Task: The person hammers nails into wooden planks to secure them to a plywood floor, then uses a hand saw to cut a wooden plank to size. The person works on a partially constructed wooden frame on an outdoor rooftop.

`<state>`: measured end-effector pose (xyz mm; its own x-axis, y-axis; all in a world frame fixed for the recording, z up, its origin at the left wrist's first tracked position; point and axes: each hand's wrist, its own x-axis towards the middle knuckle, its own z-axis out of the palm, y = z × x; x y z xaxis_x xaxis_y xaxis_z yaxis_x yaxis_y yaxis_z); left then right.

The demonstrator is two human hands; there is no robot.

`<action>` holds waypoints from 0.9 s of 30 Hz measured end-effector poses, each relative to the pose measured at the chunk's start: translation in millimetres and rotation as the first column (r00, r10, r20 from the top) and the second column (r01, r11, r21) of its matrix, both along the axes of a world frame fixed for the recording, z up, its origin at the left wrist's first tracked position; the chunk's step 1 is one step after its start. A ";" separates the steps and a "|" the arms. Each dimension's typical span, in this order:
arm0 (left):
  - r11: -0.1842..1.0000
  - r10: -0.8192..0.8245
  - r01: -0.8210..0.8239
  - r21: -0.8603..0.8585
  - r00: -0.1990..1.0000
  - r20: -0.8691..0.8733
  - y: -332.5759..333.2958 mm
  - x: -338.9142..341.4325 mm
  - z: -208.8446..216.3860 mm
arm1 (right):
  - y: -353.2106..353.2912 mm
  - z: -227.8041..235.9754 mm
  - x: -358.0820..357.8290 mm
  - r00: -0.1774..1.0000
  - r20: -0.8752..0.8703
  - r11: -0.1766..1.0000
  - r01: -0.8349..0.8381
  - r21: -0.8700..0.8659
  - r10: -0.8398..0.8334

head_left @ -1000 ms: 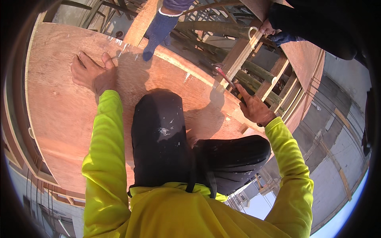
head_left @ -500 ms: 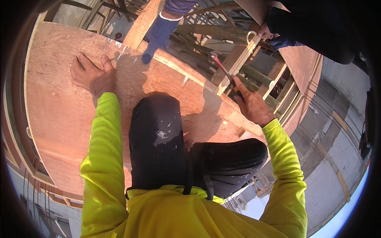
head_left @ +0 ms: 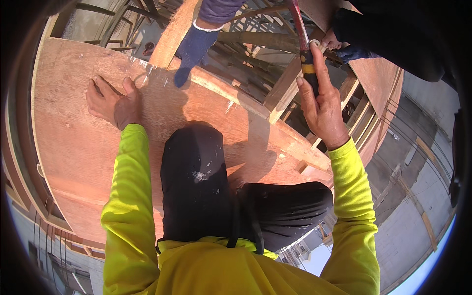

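My left hand (head_left: 115, 104) lies on a reddish plywood sheet (head_left: 73, 147), fingers spread, holding nothing. My right hand (head_left: 322, 105) grips a hammer (head_left: 309, 64) by its black and yellow handle, raised above the frame. The red shaft points up to the top edge of the view, where the hammer's head is out of sight. Between my hands, a co-worker's blue-gloved hand (head_left: 192, 49) rests at the plywood's far edge, beside an upright-looking wooden plank (head_left: 174, 34). A long wooden batten (head_left: 226, 89) runs along that edge.
Beyond the batten opens a gap with timber beams (head_left: 290, 88) below. At the upper right are a co-worker's hands (head_left: 332, 42), one bare and one gloved, near another plywood sheet (head_left: 376, 83). My knees (head_left: 194, 152) press on the plywood. A concrete surface (head_left: 413, 162) lies lower right.
My right hand has lifted the hammer up and away from the batten, swinging its head out of view. My left hand stays on the plywood, and the gloved hand has barely shifted.
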<state>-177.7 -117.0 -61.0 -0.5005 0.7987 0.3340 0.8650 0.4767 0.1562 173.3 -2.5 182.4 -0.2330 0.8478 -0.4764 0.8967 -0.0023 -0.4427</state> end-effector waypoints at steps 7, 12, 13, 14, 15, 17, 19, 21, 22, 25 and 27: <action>0.999 0.030 -0.031 0.012 0.996 0.079 18.4 5.9 4.5 | -61.2 -9.9 86.6 0.900 0.315 0.789 -0.048 -0.613 0.300; 1.000 -0.008 0.008 0.004 0.997 0.079 -2.3 0.6 0.6 | -10.7 -7.8 10.4 0.997 -0.026 0.993 0.069 0.092 -0.067; 1.000 -0.023 0.025 -0.018 0.996 0.081 -7.9 2.1 2.0 | -31.6 -12.7 24.5 0.998 -0.003 0.994 0.063 0.094 -0.063; 0.999 -0.037 0.039 -0.025 0.996 0.086 -7.2 3.7 1.3 | -52.5 -16.1 38.0 0.998 0.024 0.994 0.057 0.097 -0.059; 0.999 -0.044 0.044 -0.011 0.996 0.080 1.6 2.8 -1.4 | -74.2 -19.2 52.1 0.997 0.049 0.994 0.054 0.099 -0.059; 0.998 -0.055 0.055 -0.004 0.995 0.086 0.4 0.6 2.2 | -94.8 -15.5 93.2 0.925 0.331 0.780 0.066 -0.623 0.187; 0.998 -0.010 0.006 0.063 0.998 0.060 23.3 2.0 -6.0 | -84.8 -18.6 101.5 0.841 0.296 0.891 -0.439 -0.117 0.454; 0.999 -0.044 0.044 0.015 0.998 0.039 -0.6 1.5 0.1 | -48.3 -8.4 60.8 0.984 0.148 0.975 -0.066 -0.214 0.099; 0.999 -0.037 0.037 -0.004 0.998 0.048 -5.0 2.3 0.9 | -29.7 0.8 32.7 0.995 0.101 0.992 0.012 -0.125 0.001; 0.999 -0.029 0.032 -0.030 0.996 0.087 -0.1 1.5 3.1 | -43.1 -16.7 31.6 0.968 -0.039 0.965 0.250 0.077 -0.248; 0.997 -0.070 0.072 -0.024 0.994 0.078 -5.0 0.3 2.7 | -73.6 -24.8 73.9 0.991 0.129 0.987 0.064 -0.151 -0.044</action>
<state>-177.4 -122.0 -58.3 -0.4653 0.8415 0.2744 0.8829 0.4192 0.2114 247.2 -76.1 157.6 -0.1191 0.7717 -0.6247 0.9416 -0.1117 -0.3175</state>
